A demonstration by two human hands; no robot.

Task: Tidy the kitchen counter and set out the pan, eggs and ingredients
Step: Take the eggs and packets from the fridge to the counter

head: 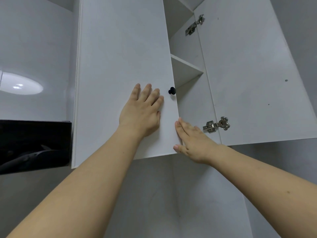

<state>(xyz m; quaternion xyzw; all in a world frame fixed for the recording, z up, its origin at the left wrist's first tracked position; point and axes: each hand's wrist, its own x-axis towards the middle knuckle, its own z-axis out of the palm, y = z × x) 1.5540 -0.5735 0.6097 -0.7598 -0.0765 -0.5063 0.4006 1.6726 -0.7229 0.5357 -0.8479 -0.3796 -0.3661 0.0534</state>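
Hands up at wall cabinet, no pan, eggs or ingredients in view. Left hand [141,111] flat on left door [120,69], fingers straight, just left of black knob [172,90]. Right hand [192,140] at that door's lower right edge, fingers straight, thumb under the corner. Right door [253,74] swung open, hinges [216,125] showing, shelf [186,66] bare inside.

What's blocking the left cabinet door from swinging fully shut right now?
The right hand is: its fingers lie along the free edge of the left cabinet door, in the gap to the cabinet opening. The left hand presses flat on the door face beside the black knob. The visible shelf holds nothing sticking out.
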